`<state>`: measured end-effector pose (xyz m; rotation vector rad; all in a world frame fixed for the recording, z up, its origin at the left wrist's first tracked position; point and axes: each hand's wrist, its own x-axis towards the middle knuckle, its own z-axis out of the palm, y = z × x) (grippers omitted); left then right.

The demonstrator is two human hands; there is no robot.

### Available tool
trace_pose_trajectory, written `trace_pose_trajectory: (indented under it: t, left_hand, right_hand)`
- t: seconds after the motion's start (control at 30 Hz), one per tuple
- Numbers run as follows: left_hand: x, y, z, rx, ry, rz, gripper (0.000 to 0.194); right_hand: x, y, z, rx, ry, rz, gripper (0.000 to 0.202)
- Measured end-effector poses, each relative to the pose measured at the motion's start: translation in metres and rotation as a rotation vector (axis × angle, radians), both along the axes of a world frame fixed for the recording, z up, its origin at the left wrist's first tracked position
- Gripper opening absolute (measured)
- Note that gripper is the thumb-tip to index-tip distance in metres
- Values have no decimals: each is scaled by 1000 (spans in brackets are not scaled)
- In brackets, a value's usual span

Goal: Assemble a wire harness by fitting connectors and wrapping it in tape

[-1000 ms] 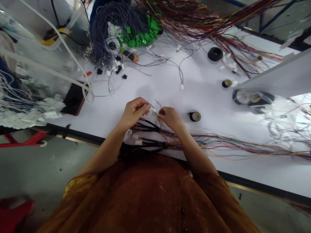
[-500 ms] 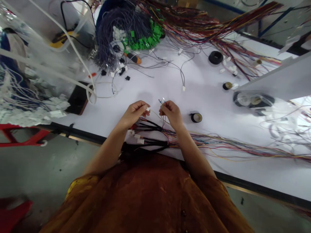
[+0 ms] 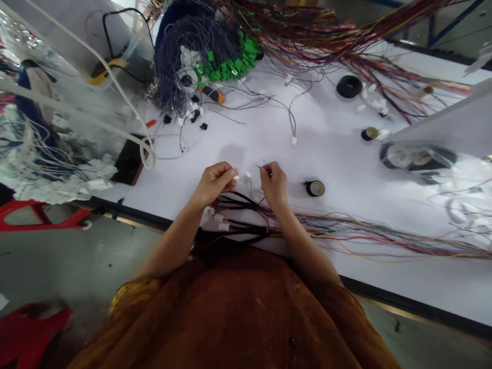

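Observation:
My left hand pinches a small white connector between thumb and fingers. To its right, my right hand has its fingers closed around thin wires, whose tips poke out on the left side. A loose wire end with a small pale tip stands between the hands. Below them lies a wire harness with black-sleeved branches and white connectors at its left end.
A black tape roll sits right of my right hand. Farther back are an orange-handled tool, green connectors, another black roll and bundled red wires. White connectors are heaped at left.
The wires at my right hand have shifted; one pale-tipped end now stands apart from its fingers. My left hand still pinches the white connector. The view has shifted slightly.

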<state>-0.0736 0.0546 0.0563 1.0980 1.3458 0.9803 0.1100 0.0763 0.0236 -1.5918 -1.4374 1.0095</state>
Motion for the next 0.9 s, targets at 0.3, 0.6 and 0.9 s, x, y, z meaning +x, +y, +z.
trace_pose_trajectory:
  t: [0.3, 0.6, 0.9]
  left_hand:
    - [6, 7, -8, -113, -63, 53, 39]
    - [9, 7, -8, -132, -87, 118, 41]
    - [15, 8, -3, -188, -74, 110, 43]
  right_hand:
    - [-2, -18, 21, -75, 309, 238, 19]
    - [-7, -19, 19, -120, 318, 167, 23]
    - [-7, -28, 15, 107, 191, 115, 16]
